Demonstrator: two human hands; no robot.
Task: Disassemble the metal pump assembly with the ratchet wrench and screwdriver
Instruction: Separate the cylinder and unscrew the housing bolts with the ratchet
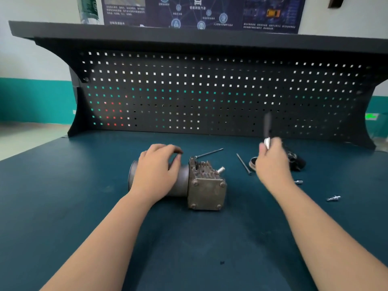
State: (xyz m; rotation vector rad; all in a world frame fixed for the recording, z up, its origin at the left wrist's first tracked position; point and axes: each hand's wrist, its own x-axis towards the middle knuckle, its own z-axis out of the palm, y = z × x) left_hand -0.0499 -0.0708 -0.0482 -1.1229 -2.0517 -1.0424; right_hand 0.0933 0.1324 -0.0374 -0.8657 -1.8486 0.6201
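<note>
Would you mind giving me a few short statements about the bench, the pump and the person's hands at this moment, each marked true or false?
1. The left hand rests on the round body of the pump assembly. True.
2. The right hand is empty. False: it grips a tool that points upward; motion blur hides which tool it is.
3. Two long bolts lie loose on the bench behind the pump. True.
4. The square end plate has lost all its corner bolts. False: a bolt head shows at each of its four corners.
5. The pump stands upright on its end plate. False: it lies on its side.
</note>
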